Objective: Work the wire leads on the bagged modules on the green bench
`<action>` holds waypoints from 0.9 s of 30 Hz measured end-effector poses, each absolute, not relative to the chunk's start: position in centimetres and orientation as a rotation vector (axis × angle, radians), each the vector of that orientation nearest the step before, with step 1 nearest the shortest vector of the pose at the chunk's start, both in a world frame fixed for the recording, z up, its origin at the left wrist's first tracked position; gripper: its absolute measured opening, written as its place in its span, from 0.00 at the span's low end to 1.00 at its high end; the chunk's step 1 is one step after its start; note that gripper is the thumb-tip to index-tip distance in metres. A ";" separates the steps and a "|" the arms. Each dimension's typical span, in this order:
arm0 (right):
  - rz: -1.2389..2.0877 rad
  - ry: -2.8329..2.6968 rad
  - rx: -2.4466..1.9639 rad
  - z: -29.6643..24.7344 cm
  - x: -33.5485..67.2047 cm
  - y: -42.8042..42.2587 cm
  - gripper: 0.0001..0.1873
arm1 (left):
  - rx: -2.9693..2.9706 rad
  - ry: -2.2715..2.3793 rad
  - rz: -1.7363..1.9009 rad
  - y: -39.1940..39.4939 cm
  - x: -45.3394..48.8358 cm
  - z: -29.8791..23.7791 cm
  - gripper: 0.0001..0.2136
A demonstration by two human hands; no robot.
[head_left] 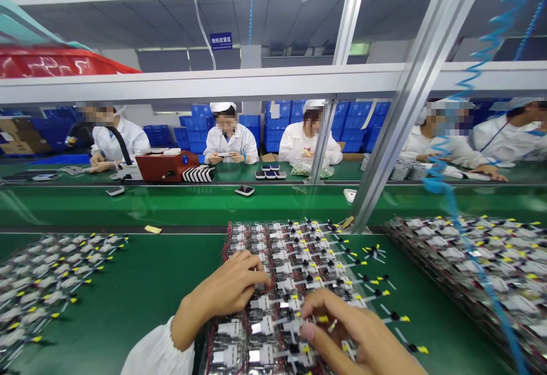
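Note:
A clear plastic tray (280, 286) stands in front of me, filled with rows of small white parts with red wires, pale strips, and black and yellow ends. My left hand (228, 286) reaches over its left-hand columns. Its fingers are bent and close together, with the tips down among the parts; whatever they grip is hidden. Over the tray's near right part is my right hand (348, 329), thumb and index finger curled towards each other beside a white part. Yellow-tipped strips show behind these fingers, and what lies in the pinch is too small to make out.
More filled trays lie left (47, 289) and right (474, 267). Beyond runs a green conveyor belt (290, 204) with small devices (245, 191). A slanted metal post (393, 113) and a blue coiled hose (455, 210) rise at right. Several co-workers sit opposite.

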State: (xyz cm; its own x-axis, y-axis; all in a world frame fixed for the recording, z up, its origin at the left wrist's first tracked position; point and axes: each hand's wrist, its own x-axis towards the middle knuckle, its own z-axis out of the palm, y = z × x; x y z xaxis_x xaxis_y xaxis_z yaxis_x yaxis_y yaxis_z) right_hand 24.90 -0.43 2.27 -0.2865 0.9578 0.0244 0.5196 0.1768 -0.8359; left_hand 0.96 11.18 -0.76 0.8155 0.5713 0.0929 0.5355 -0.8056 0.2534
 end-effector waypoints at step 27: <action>0.823 -2.078 -1.456 0.1 21.5 9.6 0.09 | 2.363 0.978 0.470 11.2 0.1 -1.8 0.12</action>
State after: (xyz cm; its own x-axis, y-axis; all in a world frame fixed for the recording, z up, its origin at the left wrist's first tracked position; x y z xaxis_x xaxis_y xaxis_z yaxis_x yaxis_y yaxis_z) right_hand 21.54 9.57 0.08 -0.3266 0.9444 0.0376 0.6623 0.2570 -0.7037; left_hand 0.09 11.21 -1.80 0.6767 0.7279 0.1111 0.5417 -0.5943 0.5944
